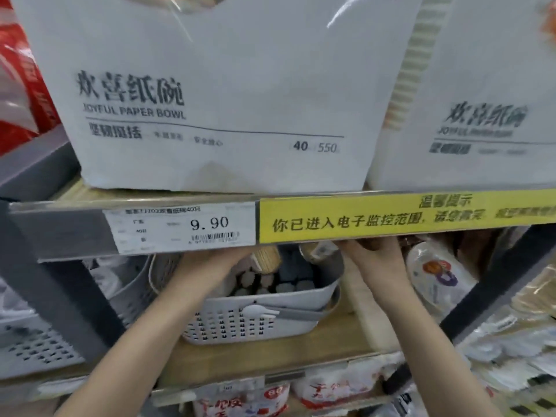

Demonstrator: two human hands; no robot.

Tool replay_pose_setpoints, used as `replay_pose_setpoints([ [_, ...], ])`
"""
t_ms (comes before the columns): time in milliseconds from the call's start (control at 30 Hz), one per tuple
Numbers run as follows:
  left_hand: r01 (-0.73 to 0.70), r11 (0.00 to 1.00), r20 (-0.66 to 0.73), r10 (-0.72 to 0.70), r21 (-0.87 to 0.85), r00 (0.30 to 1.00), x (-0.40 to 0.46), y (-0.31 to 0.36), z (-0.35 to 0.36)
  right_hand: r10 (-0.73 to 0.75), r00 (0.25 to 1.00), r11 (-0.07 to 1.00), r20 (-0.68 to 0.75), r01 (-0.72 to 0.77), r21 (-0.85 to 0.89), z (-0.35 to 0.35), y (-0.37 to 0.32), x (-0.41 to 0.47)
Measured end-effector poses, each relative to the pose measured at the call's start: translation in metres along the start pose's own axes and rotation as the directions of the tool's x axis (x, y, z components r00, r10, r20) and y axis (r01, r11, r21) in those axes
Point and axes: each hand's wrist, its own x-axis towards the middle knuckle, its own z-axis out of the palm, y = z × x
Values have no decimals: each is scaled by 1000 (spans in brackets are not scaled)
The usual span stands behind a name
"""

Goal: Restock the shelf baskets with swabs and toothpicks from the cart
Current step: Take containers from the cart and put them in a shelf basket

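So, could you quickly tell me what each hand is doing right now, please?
Left hand: reaching into the basket, fingers hidden; cannot be told.
Right hand: fingers hidden under the shelf edge; cannot be told.

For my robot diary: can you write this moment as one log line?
left hand: reaching into basket | right hand: over basket's far edge, fingers hidden | toothpick tube: above basket

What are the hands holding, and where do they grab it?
The left hand seems to hold a toothpick tub over the basket; exact grip hidden. The right hand is half hidden by the shelf edge: cannot tell.
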Motion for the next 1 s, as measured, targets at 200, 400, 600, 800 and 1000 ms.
replay_pose_setpoints([
  [200,60,976,268,-116,208,956,16,-13,17,94,929,958,357,13,-285,-10,8,28],
  [400,67,935,303,-180,348,936,20,-32,21,202,814,813,544,170,-557,-14,12,30],
  [600,4,933,394,-156,361,906,20,-34,19,132,788,803,601,270,-531,-21,19,29],
  [800,108,977,471,-185,186,863,22,-32,13,125,790,869,600,204,-450,-21,20,28],
  [1000,101,977,443,-175,187,879,22,-35,14,111,801,875,589,202,-439,-20,25,27],
])
